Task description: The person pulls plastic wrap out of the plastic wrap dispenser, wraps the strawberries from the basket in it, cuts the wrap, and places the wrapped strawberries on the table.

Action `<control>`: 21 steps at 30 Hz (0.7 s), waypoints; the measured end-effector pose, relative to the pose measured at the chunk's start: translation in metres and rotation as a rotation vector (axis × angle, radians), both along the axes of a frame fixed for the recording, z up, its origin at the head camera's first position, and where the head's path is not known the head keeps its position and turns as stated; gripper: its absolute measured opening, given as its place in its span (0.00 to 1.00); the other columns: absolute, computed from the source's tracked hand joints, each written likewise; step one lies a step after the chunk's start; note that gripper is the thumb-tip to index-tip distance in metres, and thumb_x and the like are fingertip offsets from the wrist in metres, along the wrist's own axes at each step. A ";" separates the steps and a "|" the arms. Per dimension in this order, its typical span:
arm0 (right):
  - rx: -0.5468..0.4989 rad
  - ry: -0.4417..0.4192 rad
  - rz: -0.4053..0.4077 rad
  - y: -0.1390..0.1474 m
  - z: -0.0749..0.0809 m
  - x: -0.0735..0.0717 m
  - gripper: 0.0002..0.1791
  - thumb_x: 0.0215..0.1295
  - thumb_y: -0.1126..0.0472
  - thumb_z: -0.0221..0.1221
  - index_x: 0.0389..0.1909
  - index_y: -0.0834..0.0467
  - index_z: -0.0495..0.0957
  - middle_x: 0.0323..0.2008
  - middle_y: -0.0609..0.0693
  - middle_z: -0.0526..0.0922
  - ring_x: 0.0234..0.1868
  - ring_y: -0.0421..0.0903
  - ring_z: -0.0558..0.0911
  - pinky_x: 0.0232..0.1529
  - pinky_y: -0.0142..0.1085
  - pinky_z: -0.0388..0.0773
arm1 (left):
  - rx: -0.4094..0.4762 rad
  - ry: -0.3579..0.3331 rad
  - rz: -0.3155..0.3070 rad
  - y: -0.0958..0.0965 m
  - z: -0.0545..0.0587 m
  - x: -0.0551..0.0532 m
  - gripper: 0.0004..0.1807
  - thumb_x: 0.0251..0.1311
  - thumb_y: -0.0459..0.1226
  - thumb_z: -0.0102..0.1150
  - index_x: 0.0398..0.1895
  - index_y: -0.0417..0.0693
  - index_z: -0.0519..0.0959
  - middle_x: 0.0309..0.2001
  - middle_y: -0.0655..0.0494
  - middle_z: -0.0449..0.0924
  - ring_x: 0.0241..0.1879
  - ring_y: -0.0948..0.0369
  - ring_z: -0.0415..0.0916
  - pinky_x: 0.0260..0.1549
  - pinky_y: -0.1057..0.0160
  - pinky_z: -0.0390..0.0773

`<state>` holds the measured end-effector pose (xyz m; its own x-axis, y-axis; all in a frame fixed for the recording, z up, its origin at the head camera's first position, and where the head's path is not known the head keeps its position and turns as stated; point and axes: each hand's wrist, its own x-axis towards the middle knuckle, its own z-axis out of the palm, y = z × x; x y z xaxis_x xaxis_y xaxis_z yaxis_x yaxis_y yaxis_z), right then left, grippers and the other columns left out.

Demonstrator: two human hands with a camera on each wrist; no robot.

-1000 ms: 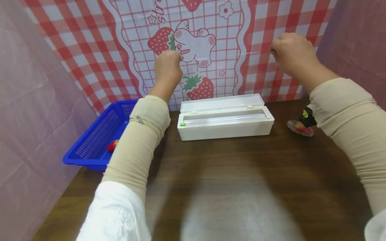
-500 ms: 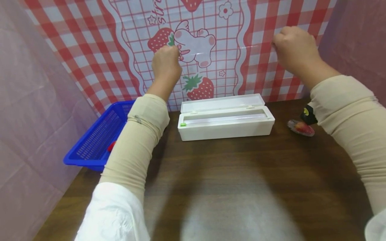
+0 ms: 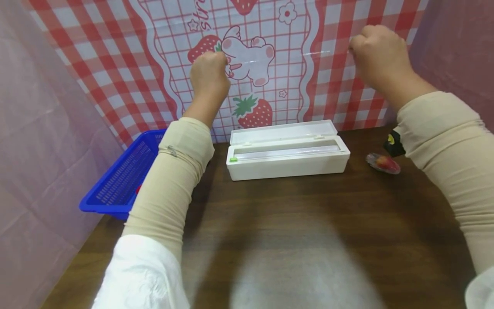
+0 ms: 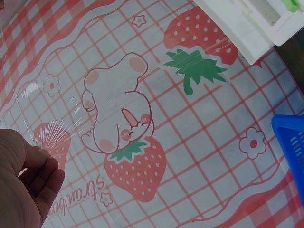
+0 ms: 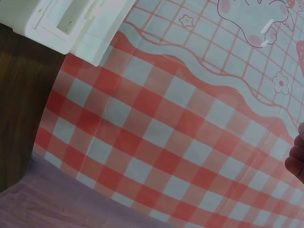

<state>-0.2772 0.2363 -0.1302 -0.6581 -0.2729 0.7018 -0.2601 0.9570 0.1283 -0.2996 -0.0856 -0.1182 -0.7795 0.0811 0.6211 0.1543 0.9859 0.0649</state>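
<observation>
One clear film (image 4: 58,137) ran between left hand (image 3: 210,76) (upper centre-left, head frame) and right hand (image 3: 380,56) (upper right), both pinching it. One white box (image 3: 289,167) centre, one blue basket (image 3: 124,171) left.

A: What's the film (image 4: 54,137) like?
B: Clear, glossy plastic, finely creased.
A: And the box (image 3: 287,166)?
B: Smooth plastic with a soft sheen; the basket (image 3: 109,209) looks plastic too.
A: The tabletop (image 3: 278,223)?
B: Wood-grained, shiny where light falls, while the beige sleeve (image 3: 166,189) is matt, wrinkled cloth
</observation>
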 end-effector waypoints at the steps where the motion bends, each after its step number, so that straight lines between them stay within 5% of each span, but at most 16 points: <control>1: -0.001 0.001 -0.004 -0.001 0.001 0.001 0.10 0.70 0.72 0.49 0.44 0.76 0.74 0.40 0.71 0.73 0.44 0.69 0.73 0.46 0.62 0.76 | 0.000 0.006 0.000 0.000 0.000 0.000 0.22 0.54 0.24 0.56 0.52 0.48 0.81 0.49 0.50 0.82 0.48 0.52 0.79 0.48 0.58 0.79; 21: -0.014 0.067 -0.021 0.001 0.012 0.007 0.11 0.71 0.70 0.48 0.45 0.76 0.73 0.40 0.71 0.72 0.45 0.70 0.73 0.47 0.62 0.75 | 0.048 0.194 -0.050 0.003 0.007 0.008 0.14 0.56 0.24 0.53 0.44 0.41 0.82 0.43 0.47 0.83 0.43 0.51 0.80 0.46 0.58 0.79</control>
